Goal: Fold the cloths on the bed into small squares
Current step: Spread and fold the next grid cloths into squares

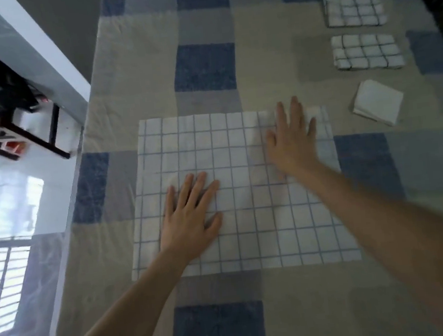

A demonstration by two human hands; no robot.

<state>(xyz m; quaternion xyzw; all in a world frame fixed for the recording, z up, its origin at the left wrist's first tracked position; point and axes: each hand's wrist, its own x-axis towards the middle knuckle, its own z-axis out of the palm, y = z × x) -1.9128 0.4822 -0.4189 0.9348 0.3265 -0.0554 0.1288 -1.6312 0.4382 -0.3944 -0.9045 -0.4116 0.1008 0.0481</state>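
Note:
A large white cloth with a blue grid [260,213] lies spread flat in the middle of the bed. My left hand [191,217] presses flat on its left half, fingers straight and spread. My right hand [291,138] lies flat on its far right part, fingers straight. At the far right sit two folded white cloths with dark grids, one [354,10] behind the other [366,52]. A plain white folded square [377,102] lies nearer, just right of the spread cloth.
The bed carries a patchwork cover [204,68] of blue, grey and beige squares. Its left edge drops to a glossy white floor [8,201]. A dark stool or table frame [33,133] and a white wall corner stand at the upper left.

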